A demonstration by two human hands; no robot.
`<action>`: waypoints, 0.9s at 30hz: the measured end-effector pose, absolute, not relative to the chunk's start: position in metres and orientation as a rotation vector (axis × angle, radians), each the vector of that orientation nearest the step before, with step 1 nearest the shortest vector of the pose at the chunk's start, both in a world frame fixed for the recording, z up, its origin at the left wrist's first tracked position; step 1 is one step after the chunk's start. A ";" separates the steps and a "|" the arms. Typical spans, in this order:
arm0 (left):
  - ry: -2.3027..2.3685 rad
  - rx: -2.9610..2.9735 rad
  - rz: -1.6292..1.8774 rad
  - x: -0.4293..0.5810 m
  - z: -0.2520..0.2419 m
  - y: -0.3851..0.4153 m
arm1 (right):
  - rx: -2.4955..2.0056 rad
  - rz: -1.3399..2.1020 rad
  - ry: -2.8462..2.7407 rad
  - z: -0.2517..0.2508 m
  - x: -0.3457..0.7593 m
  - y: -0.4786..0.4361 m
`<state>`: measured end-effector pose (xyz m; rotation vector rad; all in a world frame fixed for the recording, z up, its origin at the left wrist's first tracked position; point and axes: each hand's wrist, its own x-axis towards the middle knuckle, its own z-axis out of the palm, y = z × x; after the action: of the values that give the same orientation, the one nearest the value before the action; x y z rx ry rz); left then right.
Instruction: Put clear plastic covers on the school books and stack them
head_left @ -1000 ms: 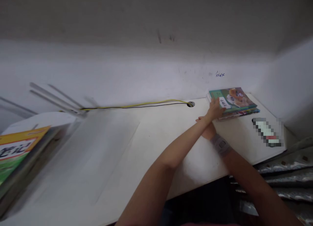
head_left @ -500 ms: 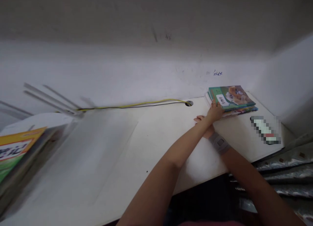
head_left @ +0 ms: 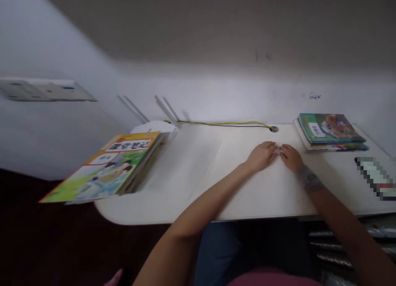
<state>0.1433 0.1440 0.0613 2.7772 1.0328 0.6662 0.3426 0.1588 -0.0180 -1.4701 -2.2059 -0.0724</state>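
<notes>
My left hand [head_left: 262, 157] and my right hand [head_left: 291, 157] are low over the white desk [head_left: 247, 195], fingertips almost meeting. On each, the fingers are loosely bent with a gap to the thumb, and I see nothing held. A grey band with a dark square face [head_left: 311, 176] circles my right wrist. To the right of that hand lies a stack of books [head_left: 331, 131], a green cover with an animal picture on top. On the desk's left end sits another pile, topped by a yellow and green workbook [head_left: 114, 164].
Behind the workbook pile stands a white device with several thin antennas [head_left: 151, 126]. A yellow and a black cable [head_left: 222, 123] run along the wall into a desk hole [head_left: 274, 129]. A phone-like object, blurred out [head_left: 375, 178], lies at the right. A wall socket panel [head_left: 46, 90] is at left.
My left hand has come off the green-covered book, and my hands are now uncrossed, fingertip to fingertip over the desk. The view has swung left, bringing the whole workbook pile into sight.
</notes>
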 end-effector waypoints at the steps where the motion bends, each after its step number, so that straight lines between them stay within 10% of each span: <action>1: 1.162 2.738 0.633 0.117 0.061 0.139 | -1.475 -0.088 -2.197 -0.020 0.343 0.159; 10: 2.287 2.217 0.151 -0.052 0.043 0.064 | -1.510 -0.132 -2.215 -0.019 0.345 0.156; 27: 2.308 2.071 0.156 -0.035 0.074 0.056 | -1.120 0.463 -2.284 0.014 0.204 0.036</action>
<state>-0.0348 0.0561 0.0736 2.0710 2.3085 0.1559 0.2036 0.0360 0.0139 -1.1201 -2.2842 0.4629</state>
